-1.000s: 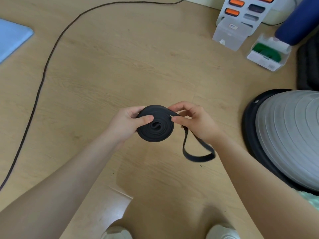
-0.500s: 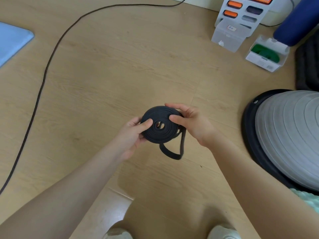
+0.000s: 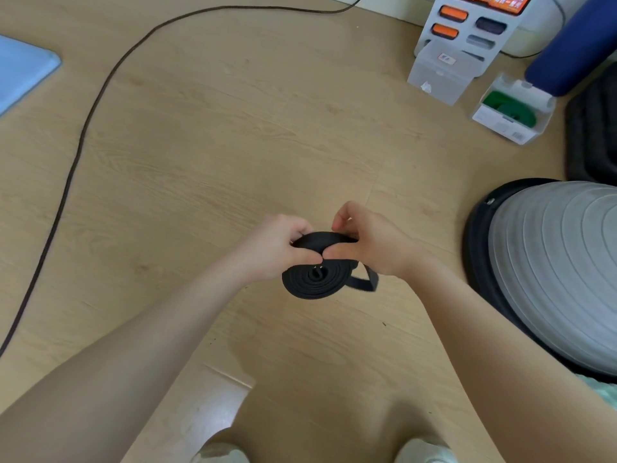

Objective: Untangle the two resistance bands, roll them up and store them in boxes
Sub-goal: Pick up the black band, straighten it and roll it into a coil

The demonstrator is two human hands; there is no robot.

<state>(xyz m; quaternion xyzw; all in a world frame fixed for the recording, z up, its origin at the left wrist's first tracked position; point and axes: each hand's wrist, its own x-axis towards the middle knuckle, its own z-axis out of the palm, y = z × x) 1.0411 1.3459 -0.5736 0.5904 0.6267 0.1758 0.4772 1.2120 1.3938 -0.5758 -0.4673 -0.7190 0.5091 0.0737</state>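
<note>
- Black resistance band (image 3: 314, 279): flat matte strip wound into a tight spiral disc, concentric layers visible on its face; a short loose loop hangs off its right side. You hold it in the air above the floor, between your two hands.
- Left hand (image 3: 277, 245): your fingers curl over the coil's upper edge and your thumb presses the near face, gripping the roll.
- Right hand (image 3: 370, 242): your thumb and fingers pinch the coil's top right edge, with your thumb tip meeting the left thumb.
- Shoes (image 3: 220, 452): two pale toes at the bottom edge, beneath your forearms.
- Floor (image 3: 207, 162): light wood-grain planks with a smooth finish.
- Balance dome (image 3: 561, 269): grey ribbed half-sphere on a black round base, to your right.
- Cable (image 3: 76, 155): thin and dark, curving across the floor on the left.
- Small box (image 3: 514, 111): clear and white, open, with a rolled green band (image 3: 510, 106) inside, far right.
- Clear box (image 3: 440, 75): frosted plastic, beside it, in front of a display carton (image 3: 474, 21) with orange and dark items.
- Blue mat (image 3: 23, 68): pale corner at far left.
</note>
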